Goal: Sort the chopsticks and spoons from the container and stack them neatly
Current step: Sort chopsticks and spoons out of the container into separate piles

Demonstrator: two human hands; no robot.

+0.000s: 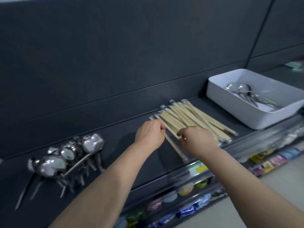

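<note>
Diagonally, the chopstick pair (pixel 174 145) runs far-left to near-right; left hand (pixel 150 134) and right hand (pixel 198 139) fingers (pixel 180 133) pinch it.

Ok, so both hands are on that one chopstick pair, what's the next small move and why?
Probably nudge the wrapped chopstick pair rightward, flush against the chopstick pile, then let go. Left hand and right hand pinch it, and it sticks out nearer the shelf edge than the rest.
</note>
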